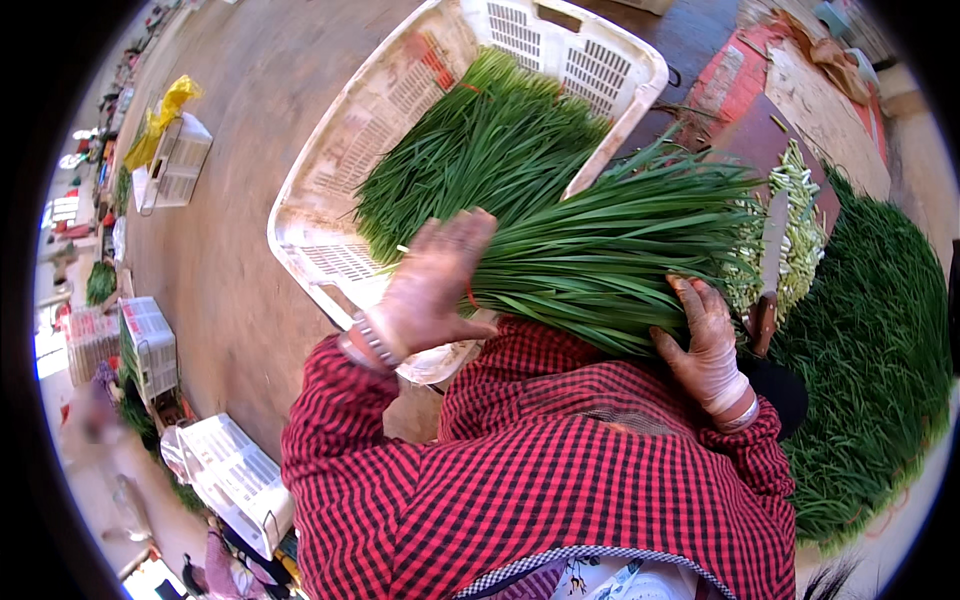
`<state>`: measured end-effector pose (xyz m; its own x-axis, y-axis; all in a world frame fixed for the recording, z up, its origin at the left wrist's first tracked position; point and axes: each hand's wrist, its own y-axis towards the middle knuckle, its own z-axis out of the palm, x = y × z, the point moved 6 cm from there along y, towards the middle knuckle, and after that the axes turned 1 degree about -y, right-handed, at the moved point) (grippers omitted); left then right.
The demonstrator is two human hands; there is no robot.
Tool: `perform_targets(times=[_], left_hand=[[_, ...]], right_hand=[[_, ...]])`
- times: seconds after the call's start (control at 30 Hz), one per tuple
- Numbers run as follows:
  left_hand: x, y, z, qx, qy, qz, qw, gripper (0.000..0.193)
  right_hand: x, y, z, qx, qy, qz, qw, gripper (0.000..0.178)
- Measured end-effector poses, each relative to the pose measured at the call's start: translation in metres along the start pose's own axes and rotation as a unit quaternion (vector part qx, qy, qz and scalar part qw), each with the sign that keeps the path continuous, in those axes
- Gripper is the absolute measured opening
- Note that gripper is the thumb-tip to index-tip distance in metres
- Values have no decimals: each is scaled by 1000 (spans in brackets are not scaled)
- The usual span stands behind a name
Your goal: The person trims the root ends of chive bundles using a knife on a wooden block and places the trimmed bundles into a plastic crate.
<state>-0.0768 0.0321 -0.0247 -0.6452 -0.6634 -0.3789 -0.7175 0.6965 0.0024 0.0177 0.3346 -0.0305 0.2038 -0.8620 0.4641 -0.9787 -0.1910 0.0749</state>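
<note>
A bunch of garlic chives (600, 250) lies across my lap and over the near right rim of a white plastic crate (300, 200). A red band shows round it at its left end. Beside that end is my left hand (430, 285), thinly gloved and slightly blurred, fingers stretched and thumb apart. My gloved right hand (705, 345) grips the near side of the leaves toward the right, fingers and thumb bent against them. Inside the crate are more banded chives (490, 150). Right of the bunch, a knife (773, 240) with a wooden handle lies on pale trimmed stem ends (800, 200).
A large heap of loose chives (860, 360) covers the right side. Behind the trimmings are a brown board (755, 130) and a red sheet (720, 85). White crates (235, 475) stand along the left, one with a yellow bag (165, 120). Other people are at lower left.
</note>
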Motion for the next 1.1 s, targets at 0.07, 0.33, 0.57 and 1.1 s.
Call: perform_targets(times=[0.07, 0.33, 0.57, 1.1], left_hand=[[3, 16, 32, 76, -21, -7, 997, 124], [53, 25, 52, 161, -490, -193, 835, 90], [77, 1, 49, -34, -802, -378, 461, 48], [122, 30, -55, -243, -608, -269, 706, 36]], right_hand=[[-7, -11, -7, -16, 13, 21, 1000, 71], [-22, -39, -50, -129, -8, 51, 990, 61], [-48, -43, -46, -141, 56, 78, 985, 56], [-48, -31, 18, 43, 104, 76, 991, 52]])
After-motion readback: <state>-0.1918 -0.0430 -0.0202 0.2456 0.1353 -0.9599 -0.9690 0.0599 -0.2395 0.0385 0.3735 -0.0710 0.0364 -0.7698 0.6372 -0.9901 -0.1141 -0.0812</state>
